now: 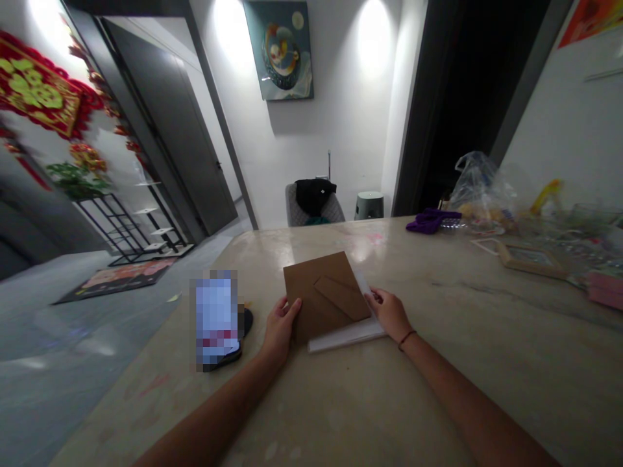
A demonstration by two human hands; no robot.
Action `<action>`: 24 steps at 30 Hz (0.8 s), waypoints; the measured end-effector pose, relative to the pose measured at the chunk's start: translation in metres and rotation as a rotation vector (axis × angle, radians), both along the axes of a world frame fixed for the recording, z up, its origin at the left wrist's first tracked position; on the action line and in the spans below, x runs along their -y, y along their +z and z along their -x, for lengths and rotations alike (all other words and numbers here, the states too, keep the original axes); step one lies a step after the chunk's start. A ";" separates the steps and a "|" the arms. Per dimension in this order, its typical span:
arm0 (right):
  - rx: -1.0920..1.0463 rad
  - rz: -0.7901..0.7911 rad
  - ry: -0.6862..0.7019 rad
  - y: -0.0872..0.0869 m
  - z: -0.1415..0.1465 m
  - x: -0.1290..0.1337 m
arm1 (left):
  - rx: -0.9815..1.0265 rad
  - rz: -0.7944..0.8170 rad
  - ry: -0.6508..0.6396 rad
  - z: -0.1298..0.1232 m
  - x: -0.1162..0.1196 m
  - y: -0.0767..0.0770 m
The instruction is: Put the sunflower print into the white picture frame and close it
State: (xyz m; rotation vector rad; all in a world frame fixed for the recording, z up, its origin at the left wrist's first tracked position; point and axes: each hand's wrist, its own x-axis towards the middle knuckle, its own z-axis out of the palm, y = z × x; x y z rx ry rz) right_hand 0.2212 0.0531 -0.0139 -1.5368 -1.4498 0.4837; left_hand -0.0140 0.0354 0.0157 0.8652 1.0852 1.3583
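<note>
Counter [491, 363], before you: one envelope [324, 295] lying on paper [345, 338], between your left hand [281, 327] and your right hand [387, 312], one at each side edge. To the envelope's left, near the counter's edge: one blurred item [217, 318]. Toward the counter's far right end: cloth [431, 221], plastic bag [479, 188] just beyond and right of it, picture frame [530, 261] nearer you. Beyond the counter: chair [314, 207], stool [368, 205] to its right, painting [279, 50] on the wall above. Left of the counter, on the floor: mat [117, 280], shelf stand [131, 224] behind it, door [165, 130] farther back.
</note>
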 end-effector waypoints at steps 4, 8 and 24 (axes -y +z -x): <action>-0.073 -0.106 -0.059 0.003 0.001 0.000 | -0.010 0.014 0.014 -0.001 0.001 0.002; -0.273 -0.071 0.154 0.007 0.009 0.006 | -0.011 0.018 0.021 -0.002 0.002 0.004; -0.288 -0.010 -0.530 0.024 -0.099 0.003 | -0.889 -0.340 0.073 -0.001 -0.002 -0.014</action>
